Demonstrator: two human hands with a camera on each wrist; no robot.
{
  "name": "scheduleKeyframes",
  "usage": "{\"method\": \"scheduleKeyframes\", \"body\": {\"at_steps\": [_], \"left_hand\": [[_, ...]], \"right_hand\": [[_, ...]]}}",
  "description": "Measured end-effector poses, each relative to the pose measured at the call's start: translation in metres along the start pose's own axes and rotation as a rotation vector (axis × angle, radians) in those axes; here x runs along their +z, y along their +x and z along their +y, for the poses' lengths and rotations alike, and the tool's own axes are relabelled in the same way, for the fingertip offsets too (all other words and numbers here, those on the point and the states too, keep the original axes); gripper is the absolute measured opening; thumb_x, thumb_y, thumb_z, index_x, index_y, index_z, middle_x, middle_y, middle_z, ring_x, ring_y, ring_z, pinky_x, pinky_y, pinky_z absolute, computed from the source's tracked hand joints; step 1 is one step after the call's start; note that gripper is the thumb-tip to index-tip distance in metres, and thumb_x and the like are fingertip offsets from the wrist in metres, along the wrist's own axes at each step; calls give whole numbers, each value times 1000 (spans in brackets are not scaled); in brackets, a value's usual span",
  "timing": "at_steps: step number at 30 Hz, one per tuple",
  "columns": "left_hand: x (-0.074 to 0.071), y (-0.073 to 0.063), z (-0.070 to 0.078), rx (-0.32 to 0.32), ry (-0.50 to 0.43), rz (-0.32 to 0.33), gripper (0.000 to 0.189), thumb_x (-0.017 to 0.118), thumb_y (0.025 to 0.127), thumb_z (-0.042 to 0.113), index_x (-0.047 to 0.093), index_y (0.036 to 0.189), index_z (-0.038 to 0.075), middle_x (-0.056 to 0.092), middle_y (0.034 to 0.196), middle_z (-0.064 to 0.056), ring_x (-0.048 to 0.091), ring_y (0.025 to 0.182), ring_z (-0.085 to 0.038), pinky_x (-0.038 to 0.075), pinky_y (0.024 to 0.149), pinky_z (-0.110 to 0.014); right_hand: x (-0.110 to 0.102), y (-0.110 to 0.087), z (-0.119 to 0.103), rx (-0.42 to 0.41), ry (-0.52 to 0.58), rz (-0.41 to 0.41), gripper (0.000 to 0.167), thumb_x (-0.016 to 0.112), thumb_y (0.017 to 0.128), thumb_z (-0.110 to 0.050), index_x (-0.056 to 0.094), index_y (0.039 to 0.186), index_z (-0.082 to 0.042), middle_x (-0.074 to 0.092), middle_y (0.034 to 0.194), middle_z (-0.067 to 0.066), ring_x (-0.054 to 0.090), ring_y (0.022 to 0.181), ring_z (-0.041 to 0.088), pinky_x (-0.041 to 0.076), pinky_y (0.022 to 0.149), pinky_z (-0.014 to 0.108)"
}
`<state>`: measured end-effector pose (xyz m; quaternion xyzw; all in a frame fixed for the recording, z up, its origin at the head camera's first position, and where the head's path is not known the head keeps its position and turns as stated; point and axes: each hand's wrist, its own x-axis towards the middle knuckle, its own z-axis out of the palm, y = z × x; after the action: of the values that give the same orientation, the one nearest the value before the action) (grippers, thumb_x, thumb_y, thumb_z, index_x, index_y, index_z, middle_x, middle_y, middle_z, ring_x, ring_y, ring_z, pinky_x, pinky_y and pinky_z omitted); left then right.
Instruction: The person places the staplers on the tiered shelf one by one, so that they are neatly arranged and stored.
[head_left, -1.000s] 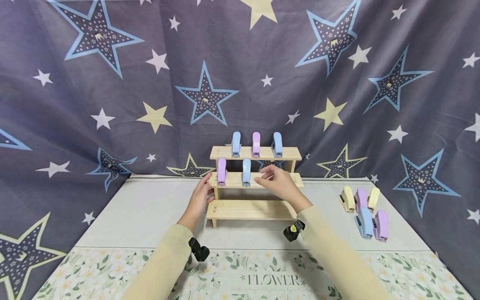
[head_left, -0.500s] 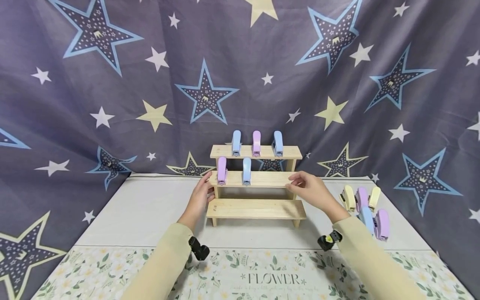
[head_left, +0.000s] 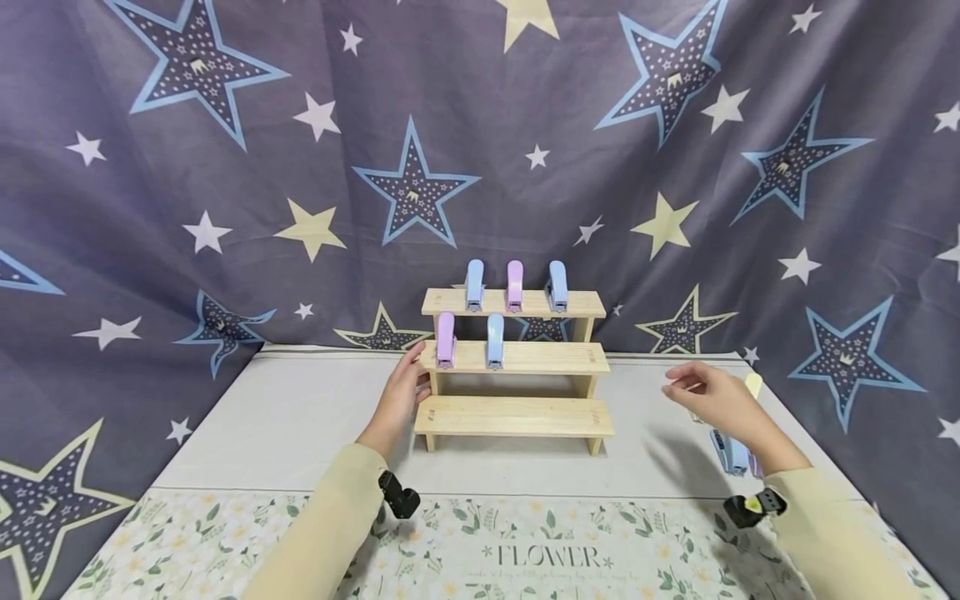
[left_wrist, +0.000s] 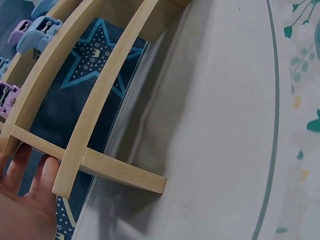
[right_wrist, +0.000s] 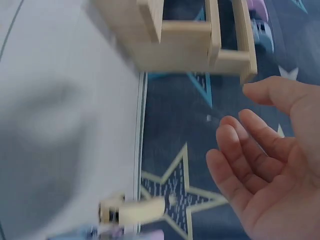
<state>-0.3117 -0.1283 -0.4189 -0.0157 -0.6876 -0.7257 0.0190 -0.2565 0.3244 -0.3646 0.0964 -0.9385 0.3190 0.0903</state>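
Note:
My left hand [head_left: 397, 398] holds the left end of the three-step wooden shelf [head_left: 517, 417], its fingers at the middle board. In the left wrist view, its fingertips [left_wrist: 47, 172] meet the side support just under that board. My right hand [head_left: 720, 404] is off to the right in the air, holding nothing, with loosely bent fingers. It partly hides the loose staplers, of which a blue stapler [head_left: 731, 452] and a yellow stapler [right_wrist: 137, 211] show. On the middle board stand a purple stapler [head_left: 446, 340] and a blue stapler [head_left: 495, 340].
Two blue staplers [head_left: 475, 285] flank a purple stapler [head_left: 514, 285] on the top board. A star-patterned curtain [head_left: 300, 150] hangs behind the white table [head_left: 322, 417]. A floral cloth [head_left: 547, 533] covers the table's front.
My right hand has moved right, from beside the blue stapler on the middle board, past the shelf's end, to above the loose staplers. My left hand has stayed at the shelf.

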Motion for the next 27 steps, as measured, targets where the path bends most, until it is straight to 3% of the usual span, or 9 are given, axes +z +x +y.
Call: {"method": "scheduleKeyframes", "body": {"at_steps": [5, 13, 18, 27], "left_hand": [[0, 4, -4, 2, 21, 12, 54, 31, 104, 17, 32, 158, 16, 39, 150, -20, 45, 129, -38, 36, 112, -51], [0, 4, -5, -3, 23, 21, 53, 31, 105, 19, 33, 158, 17, 39, 151, -19, 45, 130, -37, 37, 112, -49], [0, 4, -5, 14, 18, 15, 53, 31, 104, 17, 32, 158, 14, 38, 151, -21, 43, 131, -40, 35, 113, -52], [1, 4, -4, -2, 28, 24, 53, 32, 104, 18, 33, 158, 16, 41, 150, -20, 45, 130, -38, 37, 112, -49]], "right_hand": [[-15, -14, 22, 15, -31, -18, 38, 67, 96, -27, 64, 119, 3, 71, 98, 10, 66, 85, 20, 54, 67, 30], [-28, -35, 51, 54, -145, -55, 43, 66, 97, -33, 65, 123, 1, 73, 103, 14, 69, 93, 34, 55, 74, 48], [-31, -44, 65, 78, -155, -52, 44, 67, 96, -28, 63, 124, 5, 72, 106, 18, 69, 95, 37, 56, 72, 44], [-30, -47, 79, 148, -208, -95, 61, 67, 96, -31, 51, 134, 15, 65, 115, 32, 62, 104, 50, 50, 83, 63]]}}
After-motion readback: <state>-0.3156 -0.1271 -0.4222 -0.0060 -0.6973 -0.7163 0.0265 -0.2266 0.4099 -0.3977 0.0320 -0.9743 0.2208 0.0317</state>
